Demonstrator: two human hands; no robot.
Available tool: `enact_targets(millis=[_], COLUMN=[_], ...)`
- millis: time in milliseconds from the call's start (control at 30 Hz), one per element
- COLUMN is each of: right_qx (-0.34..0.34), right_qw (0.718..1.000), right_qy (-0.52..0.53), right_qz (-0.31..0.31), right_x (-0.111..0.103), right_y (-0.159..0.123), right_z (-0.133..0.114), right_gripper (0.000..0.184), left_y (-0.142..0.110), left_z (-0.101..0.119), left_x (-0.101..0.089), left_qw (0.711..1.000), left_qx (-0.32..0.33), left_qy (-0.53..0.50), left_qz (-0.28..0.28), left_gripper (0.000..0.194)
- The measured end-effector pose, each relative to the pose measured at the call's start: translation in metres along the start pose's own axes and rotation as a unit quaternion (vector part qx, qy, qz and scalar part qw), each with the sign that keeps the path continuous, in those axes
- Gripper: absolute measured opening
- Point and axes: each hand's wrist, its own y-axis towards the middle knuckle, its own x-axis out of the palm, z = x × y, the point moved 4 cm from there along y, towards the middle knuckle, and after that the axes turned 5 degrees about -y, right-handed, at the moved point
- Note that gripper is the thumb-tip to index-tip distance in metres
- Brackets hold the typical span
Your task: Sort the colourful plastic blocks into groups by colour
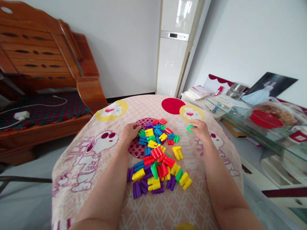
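A heap of plastic toy building blocks (157, 152) in red, yellow, blue, green and purple lies across the middle of the table. At the heap's upper left edge is my left hand (130, 131), its fingers curled and closed beside a green block (142, 133). What those fingers hold, if anything, is hidden. On the right, apart from the heap, my right hand (199, 129) pinches a green toy block (189, 128) just over the tablecloth. Closest to that hand in the heap are a yellow block (177, 152) and another green block (176, 138).
A patterned tablecloth (100, 179) covers the round table. Left of it stands a wooden bench (90, 92) with a charger (21, 115) on its seat. To the right, a glass-topped table (240, 118) carries papers (198, 92), a red bowl (266, 119) and a photo (271, 88).
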Motion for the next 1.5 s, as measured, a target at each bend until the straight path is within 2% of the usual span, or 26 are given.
enact_targets(millis=[67, 167, 233, 333, 433, 500, 600, 700, 833, 1033, 1167, 1267, 1367, 1433, 1500], right_qx=[-0.002, -0.019, -0.034, -0.029, 0.021, 0.053, 0.055, 0.071, 0.1, 0.085, 0.076, 0.035, -0.028, -0.07, -0.101], right_qw=[0.995, 0.968, 0.951, 0.952, 0.968, 0.97, 0.951, 0.927, 0.928, 0.903, 0.892, 0.909, 0.94, 0.953, 0.956], right_qy=[-0.098, -0.25, -0.304, -0.305, -0.231, -0.198, -0.261, -0.331, -0.336, -0.406, -0.427, -0.391, -0.326, -0.291, -0.274], right_qz=[-0.01, -0.031, -0.042, 0.003, 0.095, 0.133, 0.16, 0.158, 0.127, 0.109, 0.123, 0.139, 0.095, 0.05, 0.015], right_x=[-0.002, -0.013, -0.022, -0.042, -0.063, -0.07, -0.072, -0.068, -0.06, -0.049, -0.045, -0.036, -0.013, 0.005, 0.02], right_y=[0.0, 0.0, 0.0, 0.002, 0.005, 0.006, 0.003, 0.0, 0.0, 0.001, -0.001, -0.001, -0.003, -0.007, -0.012], right_z=[0.007, 0.011, 0.012, 0.013, 0.019, 0.023, 0.02, 0.017, 0.025, 0.036, 0.028, 0.009, -0.014, -0.028, -0.036], right_gripper=[0.018, 0.015, 0.015, 0.015, 0.023, 0.029, 0.026, 0.022, 0.021, 0.017, 0.018, 0.024, 0.025, 0.024, 0.022], left_y=[0.0, 0.0, -0.001, -0.003, -0.004, -0.004, -0.003, -0.002, -0.002, -0.001, -0.001, -0.003, -0.008, -0.011, -0.015], left_z=[0.0, 0.001, 0.001, 0.004, 0.007, 0.008, 0.006, 0.005, 0.004, 0.0, 0.0, 0.003, 0.008, 0.011, 0.012], left_x=[0.0, -0.001, -0.001, -0.003, -0.004, -0.004, -0.004, -0.003, -0.002, 0.0, -0.001, -0.002, -0.006, -0.008, -0.01], left_qw=[1.0, 1.0, 1.0, 1.0, 0.999, 1.0, 1.0, 1.0, 1.0, 1.0, 1.0, 1.0, 0.998, 0.994, 0.982], left_qx=[0.004, 0.008, 0.005, 0.003, 0.01, 0.004, -0.011, -0.011, -0.009, -0.01, 0.005, 0.0, 0.001, 0.01, 0.016], left_qy=[0.006, 0.013, 0.009, 0.012, 0.027, 0.026, 0.022, 0.025, 0.02, -0.005, -0.002, -0.015, -0.058, -0.096, -0.148], left_qz=[0.003, 0.008, 0.006, 0.01, 0.013, 0.008, 0.004, 0.004, 0.002, 0.001, 0.007, 0.003, -0.019, -0.053, -0.115], left_gripper=[0.032, 0.032, 0.032, 0.031, 0.03, 0.03, 0.032, 0.032, 0.033, 0.033, 0.031, 0.029, 0.027, 0.028, 0.032])
